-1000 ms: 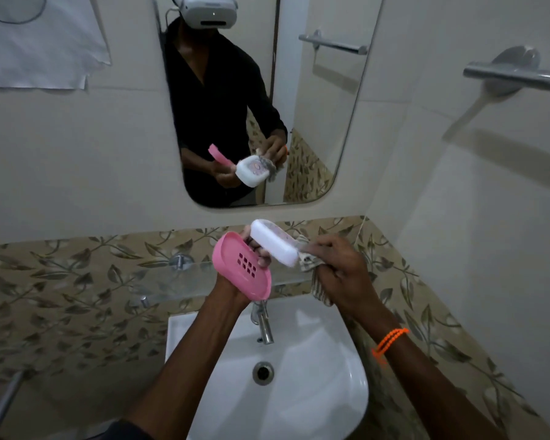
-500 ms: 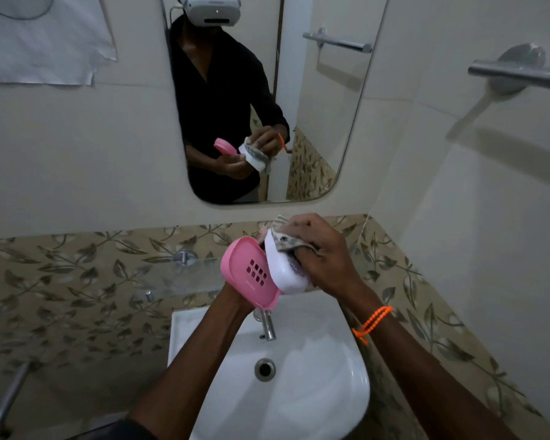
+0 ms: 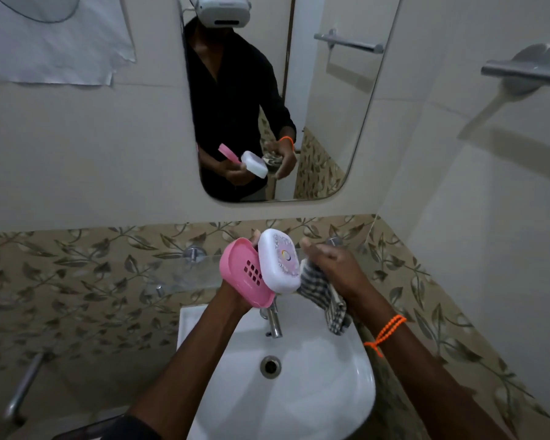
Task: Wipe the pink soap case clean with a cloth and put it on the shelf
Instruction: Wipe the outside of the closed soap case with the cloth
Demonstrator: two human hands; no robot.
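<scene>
Gripping pink soap case [image 3: 246,277] w/ lid, left hand [image 3: 235,300] raised; right hand [image 3: 334,268] fingers clamp checked cloth [image 3: 324,296].

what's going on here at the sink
A person stands over a white washbasin, cleaning a soap case. The left hand holds the open case up: its pink tray with drain slots and its white lid splayed apart. The right hand grips a checked cloth just beside the lid, not pressed to it at this instant. The glass shelf behind the tap does not have the case on it yet.
</scene>
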